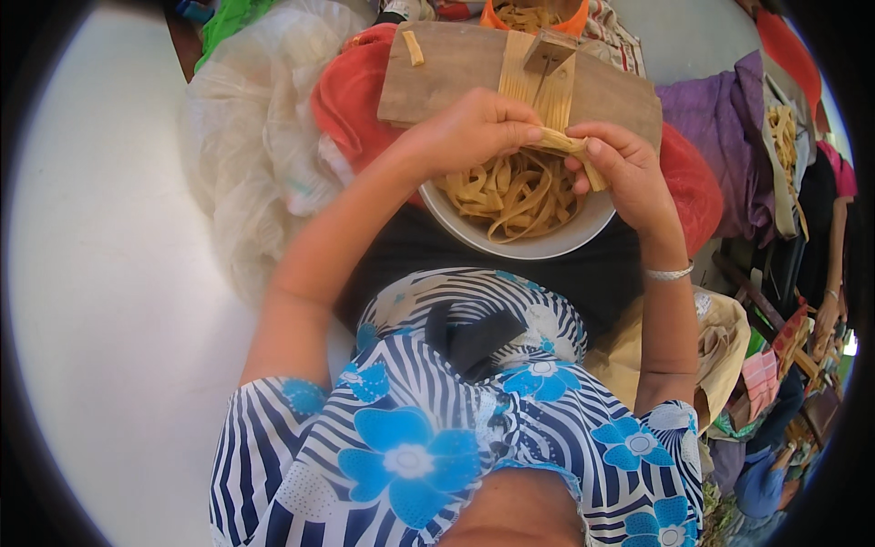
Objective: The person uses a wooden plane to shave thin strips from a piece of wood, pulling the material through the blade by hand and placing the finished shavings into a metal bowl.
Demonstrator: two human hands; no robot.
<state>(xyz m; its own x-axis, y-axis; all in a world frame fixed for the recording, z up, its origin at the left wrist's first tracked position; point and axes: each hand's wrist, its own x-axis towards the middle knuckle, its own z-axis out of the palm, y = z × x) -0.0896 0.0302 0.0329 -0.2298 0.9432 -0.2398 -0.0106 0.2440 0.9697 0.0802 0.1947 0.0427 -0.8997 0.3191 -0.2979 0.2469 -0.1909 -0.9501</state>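
Between both hands is a folded tan strip (565,141) that looks like dried plant fibre. My left hand (476,132) pinches its left end between thumb and fingers. At the other end, my right hand (629,173) has thumb and fingers closed on it, and a short length hangs below them. Just under the hands, a pale bowl (533,252) holds a tangle of similar loose strips (515,201). Beyond the bowl lies a wooden board (447,77) with a lighter plank across it. An upright wooden block (550,50) stands on that plank.
A small tan piece (414,48) rests on the board's left part. Red cloth (351,96) shows around the board, with clear plastic sheeting (246,146) at left. An orange container (570,20) of strips stands behind. Purple cloth (715,128) and other people's arms appear at right.
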